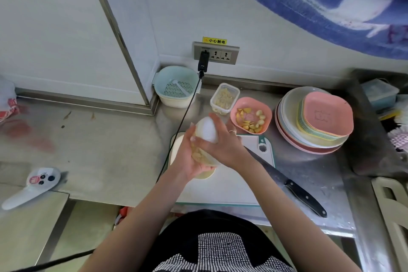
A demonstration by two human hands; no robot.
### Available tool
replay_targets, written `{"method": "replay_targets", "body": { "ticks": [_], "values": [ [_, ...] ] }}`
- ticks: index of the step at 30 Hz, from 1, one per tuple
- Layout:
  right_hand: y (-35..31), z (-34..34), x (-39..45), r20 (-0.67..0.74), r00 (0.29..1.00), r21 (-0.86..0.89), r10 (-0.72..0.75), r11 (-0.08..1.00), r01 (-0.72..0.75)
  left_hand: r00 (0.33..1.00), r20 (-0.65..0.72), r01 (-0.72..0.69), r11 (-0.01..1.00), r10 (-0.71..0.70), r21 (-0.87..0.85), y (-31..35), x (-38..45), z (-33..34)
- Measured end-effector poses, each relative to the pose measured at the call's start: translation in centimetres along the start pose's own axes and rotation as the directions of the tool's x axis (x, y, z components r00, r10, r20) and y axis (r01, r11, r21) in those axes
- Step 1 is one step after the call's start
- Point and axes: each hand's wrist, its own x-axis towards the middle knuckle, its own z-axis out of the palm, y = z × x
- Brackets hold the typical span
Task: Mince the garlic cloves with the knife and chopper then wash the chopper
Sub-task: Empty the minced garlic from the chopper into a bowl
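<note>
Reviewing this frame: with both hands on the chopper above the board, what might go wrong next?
1. The white-domed clear chopper, holding garlic pieces, is gripped by the left hand and right hand in mid-air; if its parts separate, garlic may spill.
2. The black-handled knife overhangs the white cutting board near the right forearm and could be knocked.

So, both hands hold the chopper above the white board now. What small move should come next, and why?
Probably one more pull or shake. The left hand cups the clear chopper bowl with its white domed lid, the right hand grips its top, and the garlic pieces inside still look coarse. The black-handled knife lies idle.
</note>
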Motion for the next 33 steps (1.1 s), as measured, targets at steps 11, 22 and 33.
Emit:
{"method": "replay_targets", "body": {
  "ticks": [11, 22, 33],
  "values": [
    [0.5, -1.7, -0.5, 0.039, 0.905, -0.346, -0.424, 0.844, 0.41, 0.991, -0.062, 0.109, 0.986, -0.118, -0.125, 0.0, -0.4, -0.9],
    [2.8, -5.6, 0.3, -0.078, 0.964, 0.879, -0.254, 0.439, 0.187, 0.997, -0.011, 0.08, 0.986, -0.082, -0.149, 0.2, -0.9, -0.2],
    [6.2, -5.7, 0.1, -0.066, 0.996, 0.998, 0.068, 0.023, 0.064, 0.998, -0.035, 0.046, 0.99, -0.051, -0.135, 0.0, -0.4, -1.6]
  ]
}}
